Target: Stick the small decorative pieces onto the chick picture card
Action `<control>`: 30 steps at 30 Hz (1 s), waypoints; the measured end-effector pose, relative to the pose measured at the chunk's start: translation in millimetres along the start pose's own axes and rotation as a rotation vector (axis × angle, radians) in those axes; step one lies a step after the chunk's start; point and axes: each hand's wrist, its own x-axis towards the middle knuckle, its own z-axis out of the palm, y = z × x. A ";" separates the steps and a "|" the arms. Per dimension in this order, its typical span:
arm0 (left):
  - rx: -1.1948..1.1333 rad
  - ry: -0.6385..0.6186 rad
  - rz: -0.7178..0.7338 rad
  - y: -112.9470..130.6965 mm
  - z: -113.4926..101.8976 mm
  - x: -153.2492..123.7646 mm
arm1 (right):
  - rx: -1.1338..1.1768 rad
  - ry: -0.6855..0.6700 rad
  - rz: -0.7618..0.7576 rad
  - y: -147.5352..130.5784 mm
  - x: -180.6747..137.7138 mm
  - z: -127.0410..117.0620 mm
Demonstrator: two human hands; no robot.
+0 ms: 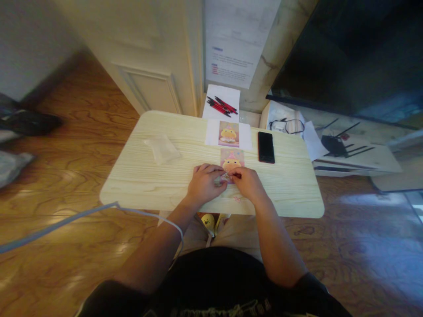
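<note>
A small colourful picture [232,157] with a yellow cartoon figure in a pink hat lies on the table in front of me. My left hand [205,182] rests at its lower left, with its fingers stretched out over the edge. Over the lower right part is my right hand [246,179], its thumb and fingertips pinched together; what they hold, if anything, is too small to make out. The hands hide much of the picture's lower half. Small pink bits [237,199] lie on the table just below my right hand. A similar printed picture [228,133] on a white sheet lies farther back.
A black phone [266,147] lies right of the pictures, and a crumpled translucent bag [162,149] lies on the left of the light wooden table [132,176]. Red and black pens [222,106] sit on paper behind. A grey cable [82,214] crosses near my left forearm.
</note>
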 end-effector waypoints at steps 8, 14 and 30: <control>-0.002 -0.013 -0.018 -0.4 0.8 -0.2 | -0.065 -0.026 -0.046 -4.2 4.0 -1.2; 0.001 0.001 -0.005 -1.4 1.1 -0.3 | -0.108 -0.032 -0.069 -2.9 5.0 0.3; -0.001 0.016 0.008 1.7 -3.0 -1.2 | -0.099 0.078 -0.057 3.7 0.9 -10.3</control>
